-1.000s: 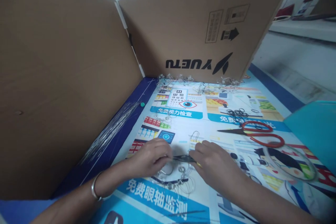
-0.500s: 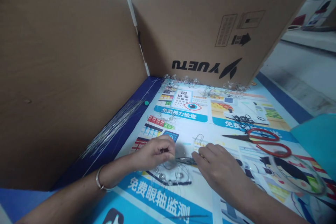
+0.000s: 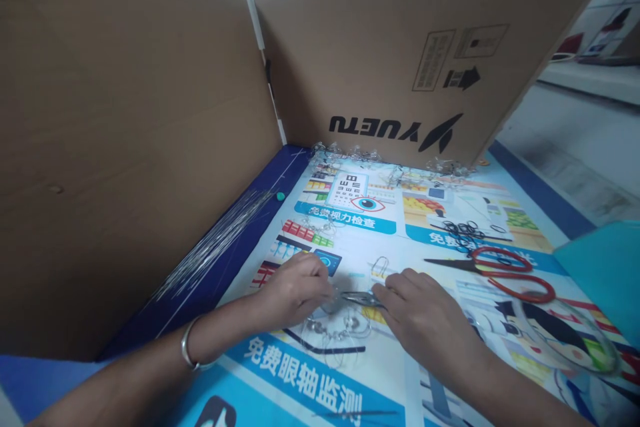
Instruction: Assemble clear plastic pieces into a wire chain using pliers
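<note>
My left hand (image 3: 295, 288) rests on the printed mat, its fingers pinched together on thin wire beside a cluster of clear beads and wire loops (image 3: 335, 328). A silver bangle circles that wrist. Close to its right, my right hand (image 3: 423, 320) is closed around small pliers (image 3: 361, 298), whose dark jaws point left toward the left fingertips. The two hands sit a few centimetres apart above the bead cluster.
Red-handled scissors (image 3: 493, 269) lie to the right, with black rings (image 3: 463, 228) behind them. A bundle of thin wires (image 3: 213, 250) runs along the left cardboard wall (image 3: 125, 147). A clear bowl (image 3: 570, 333) sits at right. Finished bead pieces (image 3: 390, 160) line the back cardboard.
The camera has shifted slightly. Both hands stayed together over the beads; the right hand with the pliers has edged closer to the left fingertips.
</note>
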### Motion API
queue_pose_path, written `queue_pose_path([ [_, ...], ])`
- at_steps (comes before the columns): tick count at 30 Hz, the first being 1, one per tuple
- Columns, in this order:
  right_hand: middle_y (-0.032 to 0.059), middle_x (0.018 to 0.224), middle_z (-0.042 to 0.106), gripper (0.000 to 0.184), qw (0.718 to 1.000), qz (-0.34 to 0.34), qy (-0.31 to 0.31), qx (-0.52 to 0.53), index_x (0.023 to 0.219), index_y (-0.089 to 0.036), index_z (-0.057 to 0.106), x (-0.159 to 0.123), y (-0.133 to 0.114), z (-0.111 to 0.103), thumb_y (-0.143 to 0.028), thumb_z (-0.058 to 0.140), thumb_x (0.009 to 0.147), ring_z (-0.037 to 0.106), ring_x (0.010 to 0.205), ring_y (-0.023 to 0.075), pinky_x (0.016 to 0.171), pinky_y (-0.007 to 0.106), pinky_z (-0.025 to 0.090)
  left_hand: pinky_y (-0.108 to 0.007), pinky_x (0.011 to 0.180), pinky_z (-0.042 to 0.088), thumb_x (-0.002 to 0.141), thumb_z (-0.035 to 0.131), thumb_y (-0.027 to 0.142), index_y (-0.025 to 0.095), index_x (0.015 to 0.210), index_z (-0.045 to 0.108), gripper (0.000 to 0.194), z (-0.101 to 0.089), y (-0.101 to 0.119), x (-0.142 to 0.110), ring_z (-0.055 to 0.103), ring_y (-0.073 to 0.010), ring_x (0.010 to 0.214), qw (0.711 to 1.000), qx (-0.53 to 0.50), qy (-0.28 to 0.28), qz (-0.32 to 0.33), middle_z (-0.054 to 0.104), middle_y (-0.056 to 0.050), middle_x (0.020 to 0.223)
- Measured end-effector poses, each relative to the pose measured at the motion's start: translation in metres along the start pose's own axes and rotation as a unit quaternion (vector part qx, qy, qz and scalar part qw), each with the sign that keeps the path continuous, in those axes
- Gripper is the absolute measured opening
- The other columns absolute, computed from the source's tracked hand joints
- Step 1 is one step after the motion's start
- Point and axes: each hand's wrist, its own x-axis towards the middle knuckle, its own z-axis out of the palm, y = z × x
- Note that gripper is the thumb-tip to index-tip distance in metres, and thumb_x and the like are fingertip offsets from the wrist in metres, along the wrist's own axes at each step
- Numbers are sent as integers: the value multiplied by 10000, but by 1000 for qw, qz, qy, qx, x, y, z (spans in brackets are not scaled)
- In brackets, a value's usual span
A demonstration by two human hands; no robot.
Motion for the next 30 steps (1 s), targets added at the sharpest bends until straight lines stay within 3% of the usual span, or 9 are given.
queue_pose_path([
  [3,19,705,532,148,1000,3,-12,5,768,-196,577,1,2,-3,-60,529,734,433,695,177,641,300,269,-274,673,356,839,482,84,174,777,595,157,3,-1,-3,468,-125,705,992,107,23,57,561,-9,757],
  [6,10,692,523,138,999,-15,-36,24,715,-200,551,2,5,-6,-63,542,728,428,689,171,628,297,256,-283,665,344,829,487,78,168,761,581,147,4,-1,-5,468,-125,689,985,146,20,88,579,-3,734],
  [12,20,720,523,130,997,-65,-42,-18,733,-199,538,4,14,-10,-75,527,769,417,709,180,637,314,240,-290,659,351,846,496,106,162,803,599,125,0,2,-4,504,-124,685,980,164,9,108,591,-3,700],
  [21,23,733,539,126,998,-41,-30,-25,769,-194,567,6,9,-17,-72,549,747,423,710,185,646,327,246,-321,681,367,870,505,101,139,945,573,108,-4,8,-7,508,-138,734,967,188,-32,166,624,-17,775],
  [30,28,722,546,132,998,-15,-30,-46,776,-189,577,4,8,-7,-68,544,734,435,712,185,644,320,254,-328,700,371,863,508,93,140,976,571,138,-1,8,-9,517,-146,765,972,166,-42,160,616,-22,817],
])
